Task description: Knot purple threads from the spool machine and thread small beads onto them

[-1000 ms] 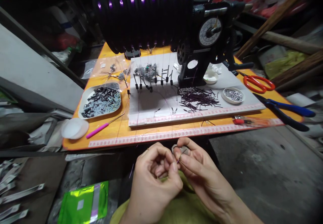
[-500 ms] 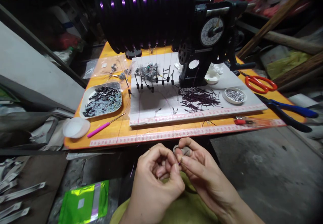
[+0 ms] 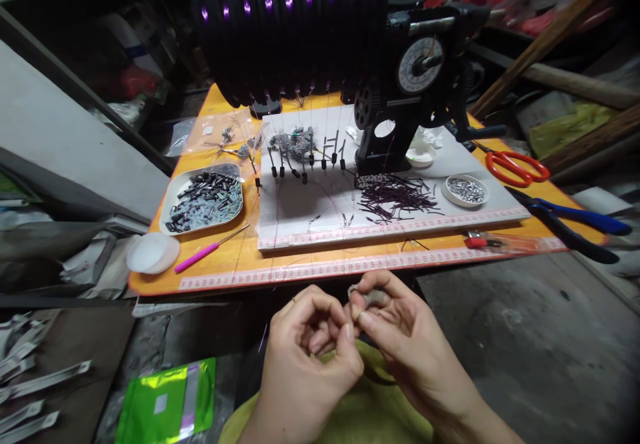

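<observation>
My left hand is closed in a pinch, thumb against forefinger, in front of the table edge. Thin purple line shows beside it and seems to run into its fingers. My right hand is also pinched, its fingertips meeting those of the left. A grey wrap shows at its forefinger. The short stretch of line between the fingertips is mostly hidden. Above the hands stands a black winding machine with purple line on its spools; strands hang down over a white board, with small black stoppers on them.
A tray of small tubes and beads, a white cup and a pink-handled hook tool lie left. Dark cut tubes and a dish of metal pieces sit right, near red scissors and blue-handled pliers.
Both hands stay pinched together. The right hand has shifted and turned slightly; the dark strand and purple bit seen at its fingertips earlier are now hidden.
</observation>
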{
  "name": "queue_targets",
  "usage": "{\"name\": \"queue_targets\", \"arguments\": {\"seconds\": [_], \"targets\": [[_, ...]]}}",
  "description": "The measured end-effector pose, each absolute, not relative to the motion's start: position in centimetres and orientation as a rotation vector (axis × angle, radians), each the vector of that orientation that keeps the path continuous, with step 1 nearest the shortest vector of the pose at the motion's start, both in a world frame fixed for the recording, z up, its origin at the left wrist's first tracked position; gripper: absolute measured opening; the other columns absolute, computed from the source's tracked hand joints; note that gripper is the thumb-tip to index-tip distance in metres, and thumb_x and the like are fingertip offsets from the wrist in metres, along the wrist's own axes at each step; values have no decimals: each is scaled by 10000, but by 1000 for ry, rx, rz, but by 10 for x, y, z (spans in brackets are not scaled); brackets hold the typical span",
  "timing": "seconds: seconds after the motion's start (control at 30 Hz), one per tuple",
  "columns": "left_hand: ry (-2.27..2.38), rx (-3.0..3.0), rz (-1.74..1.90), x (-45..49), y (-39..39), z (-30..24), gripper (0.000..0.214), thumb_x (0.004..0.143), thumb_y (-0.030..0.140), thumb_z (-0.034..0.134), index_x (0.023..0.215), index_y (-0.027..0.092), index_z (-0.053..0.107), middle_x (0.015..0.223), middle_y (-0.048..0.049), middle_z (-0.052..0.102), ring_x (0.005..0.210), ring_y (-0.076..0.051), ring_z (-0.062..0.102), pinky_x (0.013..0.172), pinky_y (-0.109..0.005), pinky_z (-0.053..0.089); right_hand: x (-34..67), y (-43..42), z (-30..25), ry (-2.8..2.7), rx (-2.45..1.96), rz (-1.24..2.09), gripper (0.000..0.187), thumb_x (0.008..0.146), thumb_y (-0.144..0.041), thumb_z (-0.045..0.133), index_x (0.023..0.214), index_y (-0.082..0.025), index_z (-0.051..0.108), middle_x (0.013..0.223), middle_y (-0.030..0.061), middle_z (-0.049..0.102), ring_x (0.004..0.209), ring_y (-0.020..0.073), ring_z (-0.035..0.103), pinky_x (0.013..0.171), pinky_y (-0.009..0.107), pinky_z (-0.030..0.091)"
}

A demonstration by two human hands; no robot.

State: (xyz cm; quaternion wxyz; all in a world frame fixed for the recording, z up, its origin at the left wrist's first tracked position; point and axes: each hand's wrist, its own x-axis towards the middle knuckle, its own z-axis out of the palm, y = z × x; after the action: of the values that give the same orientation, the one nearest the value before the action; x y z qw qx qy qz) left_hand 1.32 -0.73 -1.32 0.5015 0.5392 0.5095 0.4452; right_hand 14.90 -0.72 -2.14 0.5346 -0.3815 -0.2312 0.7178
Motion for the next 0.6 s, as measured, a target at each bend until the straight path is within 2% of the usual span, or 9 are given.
{"name": "queue_targets", "arguments": {"seconds": [0.13, 0.4, 0.6], "targets": [[1278, 1465, 1152, 12, -8, -14, 163, 768, 43, 587, 722, 197, 559, 695, 50, 527, 502, -60, 346, 453, -186, 302, 149, -8, -20, -568, -946, 1678, 281, 735, -262, 853, 927, -217, 653, 793, -17, 669, 713, 89, 634, 702, 178, 541], [1277, 1869, 1221, 5, -10, -10, 193, 786, 14, 622, 817, 201, 584, 725, 31, 581, 521, -62, 432, 469, -170, 362, 150, -8, -22, -568, -924, 1693, 271, 749, -253, 844, 939, -224, 652, 796, -5, 688, 746, 109, 669, 708, 201, 552], [1275, 1960, 1250, 3, -12, -8, 212, 793, -1, 622, 846, 200, 585, 729, 20, 595, 515, -67, 427, 464, -170, 389, 151, -8, -19, -531, -884, 1730, 267, 747, -218, 842, 947, -232, 665, 787, -19, 705, 739, 102, 681, 710, 195, 553]]}}
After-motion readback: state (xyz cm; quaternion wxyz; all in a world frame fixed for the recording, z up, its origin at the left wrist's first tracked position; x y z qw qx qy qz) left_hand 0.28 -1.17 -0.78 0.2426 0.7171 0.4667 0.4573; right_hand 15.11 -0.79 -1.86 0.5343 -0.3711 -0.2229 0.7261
